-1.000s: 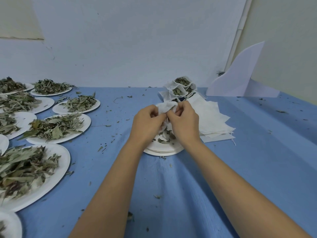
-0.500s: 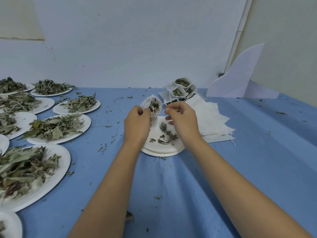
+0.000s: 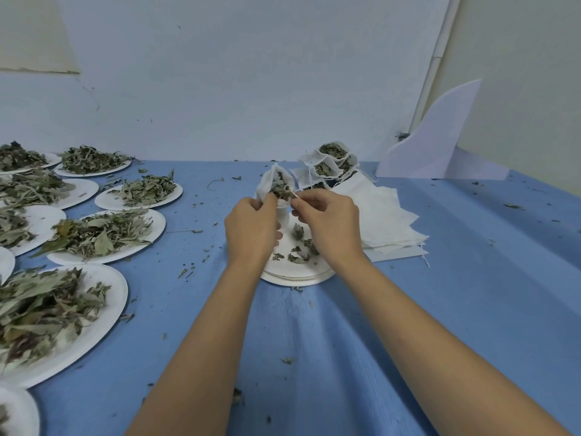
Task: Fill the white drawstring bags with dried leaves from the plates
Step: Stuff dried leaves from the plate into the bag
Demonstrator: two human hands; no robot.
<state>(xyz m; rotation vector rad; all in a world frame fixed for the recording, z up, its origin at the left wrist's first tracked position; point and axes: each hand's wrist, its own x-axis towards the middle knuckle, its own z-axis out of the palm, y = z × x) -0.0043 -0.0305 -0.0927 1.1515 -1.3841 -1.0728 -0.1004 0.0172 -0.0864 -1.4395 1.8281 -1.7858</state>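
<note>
White bag [image 3: 267, 187], grey-green leaves [image 3: 100, 234], white plates [image 3: 103, 291], blue tablecloth [image 3: 471, 294].

The table cover [image 3: 471, 294] is matt blue cloth, creased into soft folds; the plates [image 3: 117, 295] look like white paper, matt and smooth; the dried leaves [image 3: 97, 234] are dull grey-green, crinkled and rough; the drawstring bag [image 3: 267, 187] is thin white woven cloth, matt; the stack of empty bags [image 3: 377, 215] is the same fabric, with loose threads at its edges; the wall [image 3: 251, 73] is matt paint.
</note>
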